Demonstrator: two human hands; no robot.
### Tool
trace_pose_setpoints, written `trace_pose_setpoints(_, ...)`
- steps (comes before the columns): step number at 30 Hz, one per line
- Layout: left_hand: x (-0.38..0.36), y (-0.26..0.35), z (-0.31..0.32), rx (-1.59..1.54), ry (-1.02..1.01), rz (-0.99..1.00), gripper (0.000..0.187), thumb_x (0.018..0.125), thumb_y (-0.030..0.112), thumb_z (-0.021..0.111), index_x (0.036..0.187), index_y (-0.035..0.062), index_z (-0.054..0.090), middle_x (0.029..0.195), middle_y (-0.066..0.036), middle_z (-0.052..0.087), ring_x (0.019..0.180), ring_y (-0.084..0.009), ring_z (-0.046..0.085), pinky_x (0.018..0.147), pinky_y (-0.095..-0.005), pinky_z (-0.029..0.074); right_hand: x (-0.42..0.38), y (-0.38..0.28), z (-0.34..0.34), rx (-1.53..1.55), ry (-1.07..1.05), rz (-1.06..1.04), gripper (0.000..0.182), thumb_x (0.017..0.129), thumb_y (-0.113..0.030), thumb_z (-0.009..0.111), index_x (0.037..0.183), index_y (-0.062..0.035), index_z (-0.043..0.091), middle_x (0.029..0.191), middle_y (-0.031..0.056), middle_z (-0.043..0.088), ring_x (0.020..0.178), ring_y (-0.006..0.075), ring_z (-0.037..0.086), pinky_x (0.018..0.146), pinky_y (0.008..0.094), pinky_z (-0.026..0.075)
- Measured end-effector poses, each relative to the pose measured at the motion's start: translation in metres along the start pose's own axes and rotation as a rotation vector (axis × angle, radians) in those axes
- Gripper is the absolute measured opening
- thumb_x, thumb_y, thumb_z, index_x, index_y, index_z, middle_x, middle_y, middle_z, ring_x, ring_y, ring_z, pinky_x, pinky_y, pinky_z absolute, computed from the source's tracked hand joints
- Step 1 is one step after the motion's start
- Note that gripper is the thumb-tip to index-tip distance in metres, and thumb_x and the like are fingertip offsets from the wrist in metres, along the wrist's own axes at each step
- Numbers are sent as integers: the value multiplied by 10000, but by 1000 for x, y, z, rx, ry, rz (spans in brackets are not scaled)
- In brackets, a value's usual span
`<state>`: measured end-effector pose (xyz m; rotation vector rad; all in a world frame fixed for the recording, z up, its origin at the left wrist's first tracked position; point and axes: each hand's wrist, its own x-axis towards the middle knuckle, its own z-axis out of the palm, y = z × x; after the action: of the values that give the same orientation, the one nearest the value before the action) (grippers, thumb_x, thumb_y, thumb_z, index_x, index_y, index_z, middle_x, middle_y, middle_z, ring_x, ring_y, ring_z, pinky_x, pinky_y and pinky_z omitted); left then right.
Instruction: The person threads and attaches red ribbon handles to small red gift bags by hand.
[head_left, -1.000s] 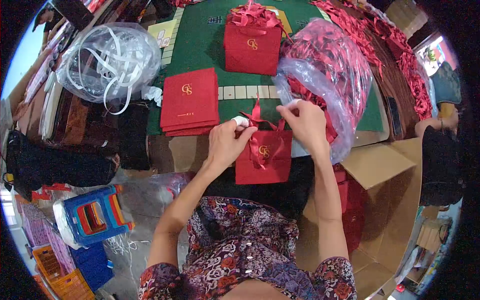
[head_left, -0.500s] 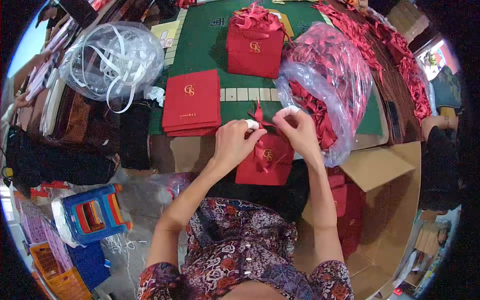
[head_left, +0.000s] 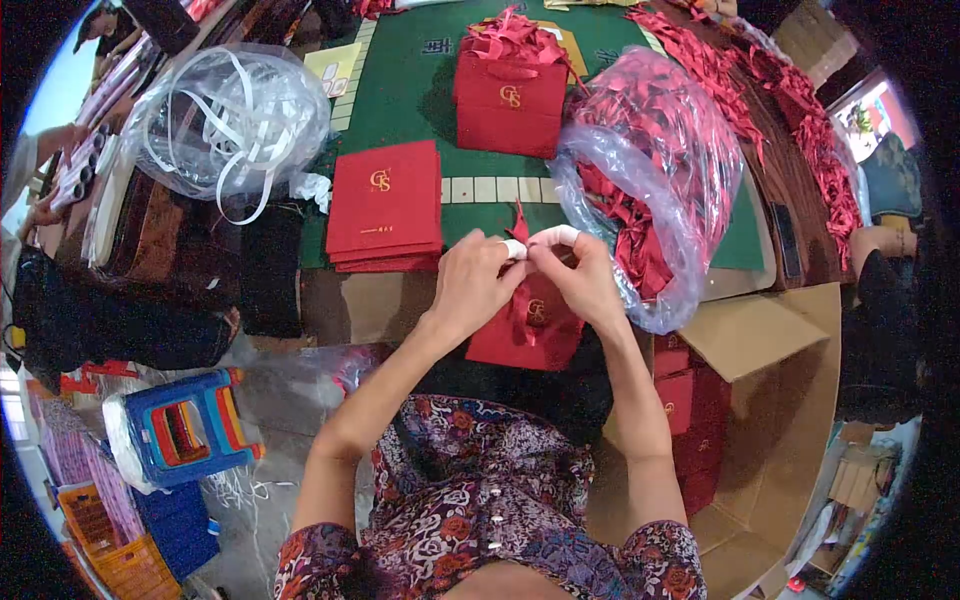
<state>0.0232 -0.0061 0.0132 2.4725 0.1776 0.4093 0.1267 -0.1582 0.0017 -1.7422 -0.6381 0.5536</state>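
Note:
Right in front of me lies a red paper bag [head_left: 560, 335] with gold lettering, at the table's near edge. A red ribbon [head_left: 519, 225] stands up from its top, and a tail of it hangs over the front. My left hand [head_left: 478, 280] pinches the ribbon from the left, white tape round a finger. From the other side my right hand [head_left: 580, 275], also with a taped finger, pinches the ribbon. The fingertips of both hands meet over it, hiding the middle of the ribbon. Left of my hands lies a stack of red bags [head_left: 385, 205].
A red bag full of ribbons [head_left: 510, 105] stands farther back. To the right is a clear plastic sack [head_left: 690, 160] of red ribbons; to the left, one with white straps [head_left: 230, 125]. A cardboard box [head_left: 770, 440] holding red bags stands below right. Other people are at both sides.
My right hand has moved left and in, so its fingertips now meet those of my left hand at the ribbon. The dark red loop between them is now covered.

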Motion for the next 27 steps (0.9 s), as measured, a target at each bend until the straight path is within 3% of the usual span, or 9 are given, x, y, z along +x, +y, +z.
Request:
trace_pose_setpoints(2,-2,-2,0,12,-26,38,205,854,218,724,982,57,712,954,-139,673,905,-343,627,742,-450,515,1,2,-1,76,57,-17,126,942,-119,681,980,-5,717,887,-16,695,811,53,612,742,221,492)
trace_pose_setpoints(4,-5,-9,9,-58,345,193,346,897,186,693,1203,37,627,1092,-178,629,1037,-352,585,852,-421,495,3,6,-8,137,134,-22,115,945,-123,682,971,-17,718,879,-34,675,804,40,584,738,204,465)
trace_pose_setpoints(6,-18,-11,15,-328,188,-30,544,963,176,622,1438,27,402,1186,-233,611,1128,-384,592,957,-435,475,4,5,-16,278,150,55,126,948,-128,679,974,-10,717,880,-36,667,808,40,572,750,202,455)
trace_pose_setpoints(9,-33,-12,19,-449,-157,-225,505,988,177,587,1409,-23,393,1118,-233,662,1022,-396,660,916,-452,496,11,3,-16,265,202,39,140,956,-139,672,982,-9,718,894,-33,668,832,43,575,767,206,454)
trace_pose_setpoints(13,-50,-5,19,-462,8,-29,380,987,189,566,1228,-70,428,938,-319,649,924,-484,642,739,-528,493,25,3,-19,183,254,-29,160,942,-152,684,980,-2,725,899,-31,668,835,47,579,784,216,458)
trace_pose_setpoints(18,-72,0,6,-492,-85,-120,354,986,146,552,1250,-48,419,844,-291,633,781,-492,621,683,-512,496,44,11,-31,188,329,-24,225,949,-210,684,998,5,728,865,-45,661,762,29,554,683,210,441)
trace_pose_setpoints(24,-69,-18,-2,-569,-72,-177,400,983,162,604,1276,-48,431,992,-174,673,896,-250,665,777,-425,516,33,3,-27,207,238,-10,290,983,-230,645,1158,-6,703,918,-31,682,766,41,581,668,211,462)
trace_pose_setpoints(26,-48,-1,-28,-1091,16,-436,425,983,130,605,1341,-28,438,1186,-97,639,1064,-167,598,923,-369,501,26,12,-31,217,361,-20,319,1000,-223,616,1237,-17,673,1021,17,698,856,79,626,704,227,485)
trace_pose_setpoints(27,-29,-6,-54,-977,-185,-541,453,986,83,577,1401,-14,423,1291,-84,596,1142,-187,583,1023,-339,460,16,5,-30,263,396,-6,302,1010,-207,597,1235,-18,666,1089,49,697,927,115,647,723,243,497)
